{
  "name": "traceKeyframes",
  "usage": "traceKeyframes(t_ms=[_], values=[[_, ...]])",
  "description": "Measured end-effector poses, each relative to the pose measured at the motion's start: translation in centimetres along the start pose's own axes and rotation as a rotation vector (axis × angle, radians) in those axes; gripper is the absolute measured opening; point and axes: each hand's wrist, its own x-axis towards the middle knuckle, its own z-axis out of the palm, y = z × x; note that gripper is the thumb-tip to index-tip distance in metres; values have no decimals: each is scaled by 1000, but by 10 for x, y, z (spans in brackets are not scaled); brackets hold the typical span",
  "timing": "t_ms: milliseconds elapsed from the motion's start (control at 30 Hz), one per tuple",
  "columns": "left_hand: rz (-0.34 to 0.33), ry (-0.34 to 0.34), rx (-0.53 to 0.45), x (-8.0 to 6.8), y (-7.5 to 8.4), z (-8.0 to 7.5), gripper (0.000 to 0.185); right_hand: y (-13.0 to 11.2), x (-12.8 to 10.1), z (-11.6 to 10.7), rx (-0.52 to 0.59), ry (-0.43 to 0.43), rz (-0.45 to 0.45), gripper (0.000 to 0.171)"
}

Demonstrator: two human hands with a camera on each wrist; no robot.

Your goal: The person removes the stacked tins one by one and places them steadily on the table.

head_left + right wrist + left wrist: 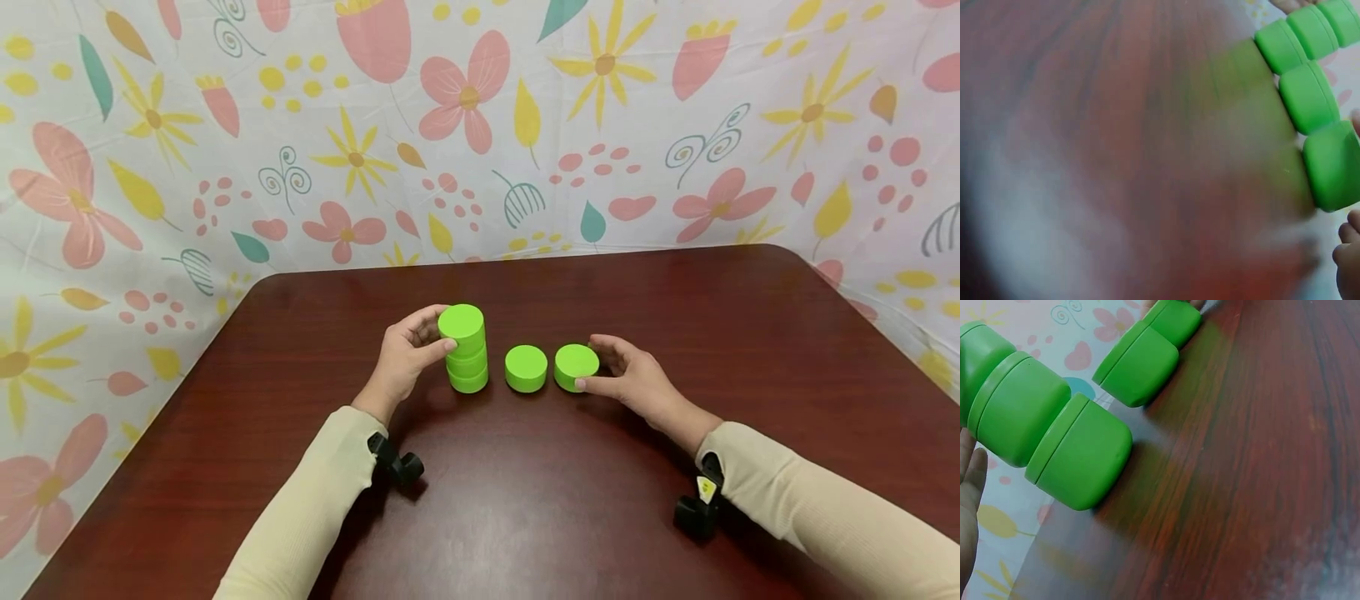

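Observation:
Three round green lidded containers stand in a stack (467, 364) left of the middle, each with a lid seam that shows in the left wrist view. My left hand (405, 354) grips the top container (461, 323), thumb in front and fingers behind it. To the right of the stack, a single green container (526, 369) stands upright on the table. Beside that one is another green container (576, 367), which my right hand (633, 383) holds between thumb and fingers from its right side. Only part of each hand shows in its own wrist view.
The containers stand on a dark red-brown wooden table (480, 500) with rounded far corners. Behind its far edge hangs a white cloth (495, 192) printed with flowers and leaves. A black wrist device (397, 462) sits on the left wrist, and another (699, 508) on the right.

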Motion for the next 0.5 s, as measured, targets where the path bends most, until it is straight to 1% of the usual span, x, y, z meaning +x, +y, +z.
traceKeyframes(t_ms=[100, 233, 367, 500], values=[[-13, -18, -2, 0, 4, -4, 57, -16, 4, -3, 13, 27, -40, 73], [-37, -45, 4, -3, 7, -12, 65, -52, 13, -7, 14, 47, -143, 68], [-96, -58, 31, -9, 2, -17, 66, -88, 24, -3, -2, 46, -245, 67], [-149, -81, 46, -14, -5, -16, 63, -109, 36, 12, -30, -1, -298, 65]])
